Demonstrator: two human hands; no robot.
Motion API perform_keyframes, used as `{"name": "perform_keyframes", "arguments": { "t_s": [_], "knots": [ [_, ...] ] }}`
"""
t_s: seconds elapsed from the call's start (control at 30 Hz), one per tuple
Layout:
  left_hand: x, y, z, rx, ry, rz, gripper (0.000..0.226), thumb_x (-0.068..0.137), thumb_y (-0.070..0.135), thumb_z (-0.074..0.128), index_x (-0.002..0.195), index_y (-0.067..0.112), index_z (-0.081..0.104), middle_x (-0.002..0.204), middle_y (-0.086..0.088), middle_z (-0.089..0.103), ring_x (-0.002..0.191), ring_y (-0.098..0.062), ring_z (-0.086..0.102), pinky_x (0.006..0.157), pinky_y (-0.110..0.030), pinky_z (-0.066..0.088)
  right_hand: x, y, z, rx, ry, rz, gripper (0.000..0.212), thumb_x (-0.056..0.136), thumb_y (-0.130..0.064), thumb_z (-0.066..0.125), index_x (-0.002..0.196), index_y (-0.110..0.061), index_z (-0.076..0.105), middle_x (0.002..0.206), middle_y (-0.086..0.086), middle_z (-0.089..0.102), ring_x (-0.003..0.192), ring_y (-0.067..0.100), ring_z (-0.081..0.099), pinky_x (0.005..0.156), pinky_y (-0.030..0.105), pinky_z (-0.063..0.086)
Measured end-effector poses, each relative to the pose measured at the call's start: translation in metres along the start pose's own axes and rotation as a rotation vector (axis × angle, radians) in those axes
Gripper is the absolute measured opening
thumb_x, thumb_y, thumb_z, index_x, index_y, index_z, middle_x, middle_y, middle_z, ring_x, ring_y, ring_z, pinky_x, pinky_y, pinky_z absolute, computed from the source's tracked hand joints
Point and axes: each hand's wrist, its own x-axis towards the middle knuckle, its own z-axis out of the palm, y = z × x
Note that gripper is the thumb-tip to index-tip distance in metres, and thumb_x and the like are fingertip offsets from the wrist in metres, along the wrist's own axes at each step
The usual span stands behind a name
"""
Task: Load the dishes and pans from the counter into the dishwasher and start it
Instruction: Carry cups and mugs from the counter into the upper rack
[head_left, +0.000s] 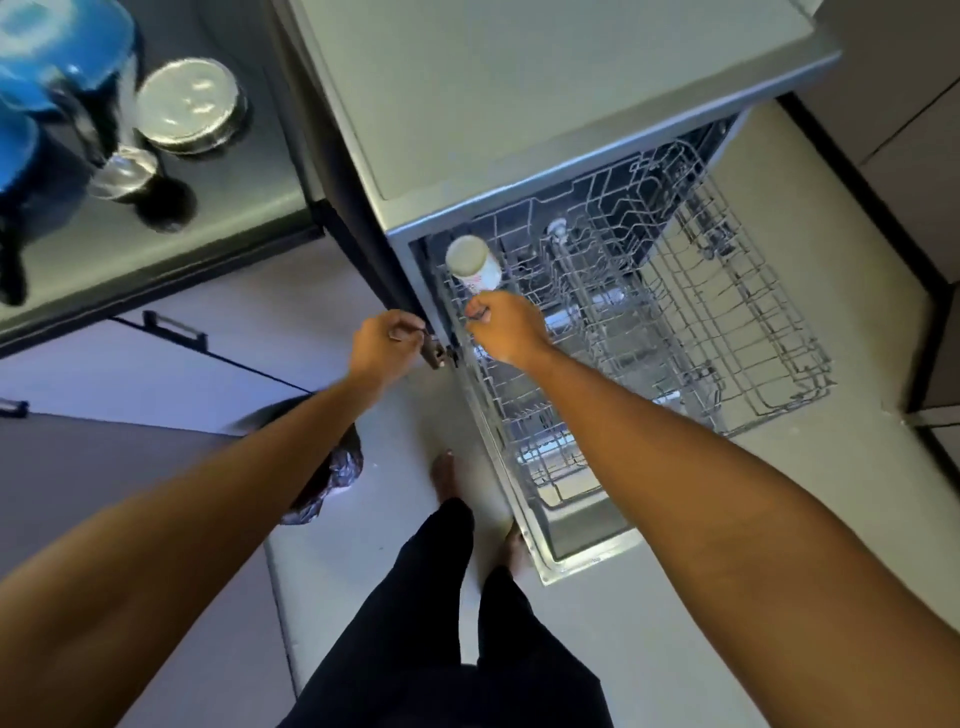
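Curled left hand (385, 344), curled right hand (508, 328)

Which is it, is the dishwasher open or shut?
Open. The dishwasher has its door dropped down, and a wire rack is pulled out over it.

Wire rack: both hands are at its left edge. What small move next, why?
Probably release the grey wire rack and fetch the round steel dish: the rack shows only one white cup; left hand and right hand carry no dish.

Cool bluish light; motion blur upper left; wide-angle distortion.
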Motion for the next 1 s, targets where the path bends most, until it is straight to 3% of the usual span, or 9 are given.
{"name": "perform_keyframes", "arguments": {
  "t_s": [0.17, 0.3, 0.4, 0.53, 0.73, 0.87, 1.0],
  "knots": [
    [-0.035, -0.034, -0.09, 0.046, 0.159, 0.029, 0.016, 0.085, 0.009, 0.064, 0.093, 0.02, 0.073, 0.081, -0.001, 0.07, 0.076, -0.016, 0.064, 0.076, -0.026, 0.051, -0.004, -0.088, 0.014, -0.054, -0.056, -0.203, 0.021, 0.087, -0.022, 0.064, 0.105, -0.027, 0.073, 0.108, 0.0, 0.074, 0.1, 0.024, 0.068, 0.087, 0.036, 0.055],
    [-0.065, -0.079, -0.178, 0.026, 0.335, -0.03, 0.014, 0.089, 0.009, 0.061, 0.095, 0.016, 0.071, 0.078, -0.002, 0.067, 0.066, -0.014, 0.06, 0.066, -0.027, 0.048, -0.002, -0.175, 0.055, -0.084, -0.109, -0.349, 0.021, 0.088, -0.022, 0.06, 0.103, -0.026, 0.074, 0.094, -0.001, 0.073, 0.094, 0.025, 0.067, 0.082, 0.036, 0.055],
    [-0.087, -0.127, -0.249, 0.008, 0.478, -0.113, 0.015, 0.092, 0.012, 0.059, 0.102, 0.016, 0.07, 0.085, -0.004, 0.067, 0.071, -0.017, 0.059, 0.067, -0.027, 0.044, -0.004, -0.248, 0.101, -0.094, -0.182, -0.473, 0.021, 0.09, -0.019, 0.059, 0.104, -0.024, 0.074, 0.083, -0.009, 0.065, 0.09, 0.021, 0.066, 0.073, 0.03, 0.049],
    [-0.112, -0.194, -0.332, 0.005, 0.646, -0.155, 0.02, 0.09, 0.011, 0.061, 0.108, 0.014, 0.069, 0.1, -0.004, 0.066, 0.09, -0.014, 0.06, 0.082, -0.026, 0.043, -0.01, -0.336, 0.176, -0.111, -0.25, -0.625, 0.025, 0.087, -0.019, 0.059, 0.105, -0.028, 0.072, 0.093, -0.004, 0.072, 0.095, 0.022, 0.067, 0.08, 0.033, 0.052],
    [-0.121, -0.295, -0.444, 0.087, 0.831, -0.177, 0.032, 0.078, 0.021, 0.062, 0.107, 0.01, 0.069, 0.1, -0.012, 0.067, 0.092, -0.028, 0.063, 0.086, -0.038, 0.049, -0.014, -0.463, 0.3, -0.087, -0.338, -0.771, 0.037, 0.087, -0.01, 0.057, 0.12, -0.022, 0.069, 0.088, -0.003, 0.07, 0.088, 0.02, 0.064, 0.08, 0.034, 0.052],
    [-0.111, -0.335, -0.487, 0.145, 0.832, -0.25, 0.034, 0.081, 0.022, 0.065, 0.113, 0.012, 0.066, 0.109, -0.012, 0.062, 0.104, -0.032, 0.056, 0.093, -0.037, 0.041, -0.009, -0.527, 0.362, -0.022, -0.319, -0.781, 0.043, 0.084, -0.01, 0.062, 0.126, -0.02, 0.065, 0.091, -0.002, 0.067, 0.086, 0.018, 0.06, 0.08, 0.03, 0.048],
    [-0.091, -0.365, -0.519, 0.243, 0.773, -0.258, 0.044, 0.08, 0.036, 0.064, 0.117, 0.013, 0.062, 0.113, -0.01, 0.058, 0.107, -0.03, 0.053, 0.096, -0.038, 0.041, 0.003, -0.579, 0.416, -0.02, -0.36, -0.754, 0.044, 0.087, -0.022, 0.067, 0.13, -0.026, 0.06, 0.106, -0.003, 0.068, 0.1, 0.019, 0.065, 0.088, 0.032, 0.051]
  ]
}}
